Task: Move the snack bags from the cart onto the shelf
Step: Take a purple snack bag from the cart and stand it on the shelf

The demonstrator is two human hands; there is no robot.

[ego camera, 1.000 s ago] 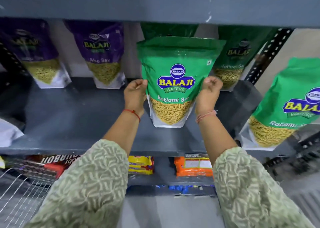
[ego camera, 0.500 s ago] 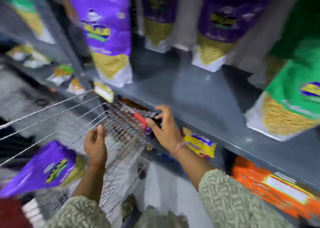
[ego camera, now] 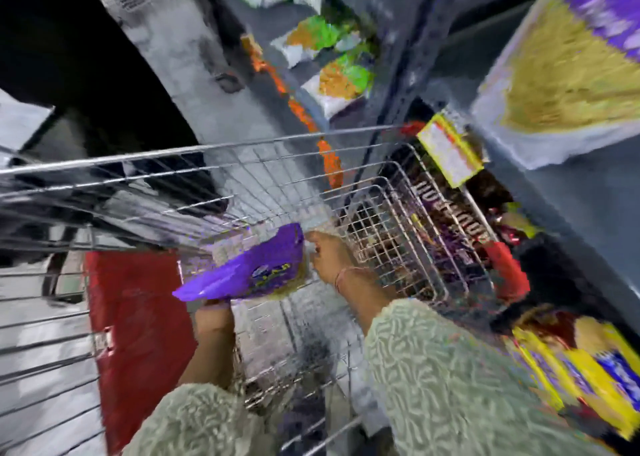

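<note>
1. Purple snack bag [ego camera: 252, 268] sits inside the wire cart [ego camera: 214, 178], tilted, label face up, near the cart's shelf-side wall. Heavy blur, so we can't read the print.
2. Our left hand [ego camera: 213, 317] is under the bag's near edge, mostly hidden by it. It touches the bag, but we can't tell whether the fingers are curled on it or flat.
3. Our right hand [ego camera: 327, 256] is at the bag's right end, fingers bent in and closed on the clear bottom corner of the pouch.
4. Both forearms reach down into the cart; patterned green sleeves [ego camera: 460, 383] cover them up to the wrists. A thin band shows at the right wrist.
5. Cart: the far rim runs across the middle of the view, the mesh end wall is just right of our right hand. A red panel [ego camera: 138, 334] shows at the cart's left side, below the bag.
6. The grey shelf [ego camera: 588, 220] runs down the right, touching or just beside the cart's end; we can't tell which.
7. On the shelf's upper level, top right: another purple bag [ego camera: 571, 57] standing with yellow contents showing.
8. On the lower level beside the cart: dark packs, a yellow-edged tag [ego camera: 450, 154], and yellow-blue packs [ego camera: 571, 369] at bottom right.
9. Far along the shelf, top centre: green-and-orange packs [ego camera: 332, 57], blurred.
</note>
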